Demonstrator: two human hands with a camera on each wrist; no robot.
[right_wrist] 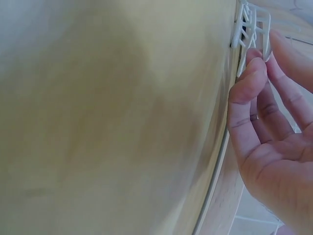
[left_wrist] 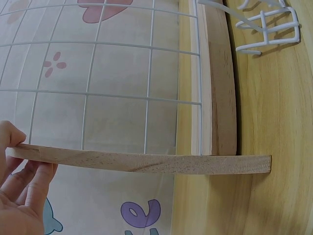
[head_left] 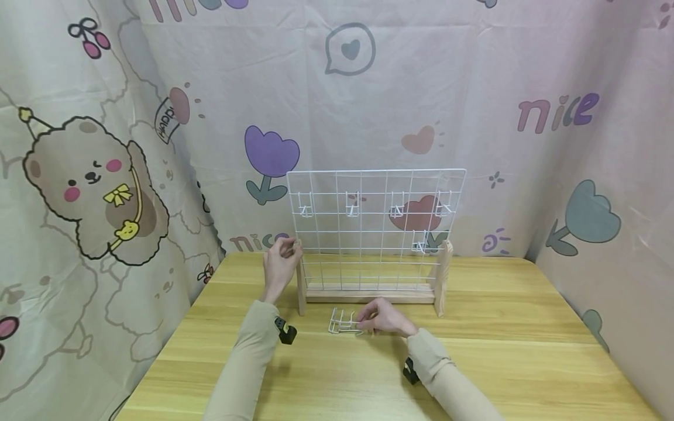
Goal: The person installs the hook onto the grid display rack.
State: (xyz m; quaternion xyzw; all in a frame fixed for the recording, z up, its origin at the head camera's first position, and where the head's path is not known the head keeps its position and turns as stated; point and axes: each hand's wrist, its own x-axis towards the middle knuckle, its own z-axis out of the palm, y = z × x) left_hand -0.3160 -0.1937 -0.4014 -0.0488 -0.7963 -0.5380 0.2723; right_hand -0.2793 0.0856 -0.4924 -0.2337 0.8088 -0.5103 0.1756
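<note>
A white wire grid panel (head_left: 360,231) stands upright in a wooden stand with a post on each side. My left hand (head_left: 279,270) pinches the upper part of the left wooden post (left_wrist: 146,162) between thumb and fingers. In front of the stand, white wire hooks (head_left: 341,322) lie close together on the table; their exact number is hard to tell. With thumb and fingertips, my right hand (head_left: 387,317) pinches a white wire hook (right_wrist: 267,34) at the right of this group. Several similar hooks (head_left: 352,210) hang on the grid, most along its upper part and one lower right.
The wooden table (head_left: 474,362) extends in front of and around the stand. Its wooden base bar (head_left: 368,297) runs between the posts. Behind and at both sides hangs a printed cloth (head_left: 447,88). A black wrist mount (head_left: 286,332) sits on the left sleeve, another on the right.
</note>
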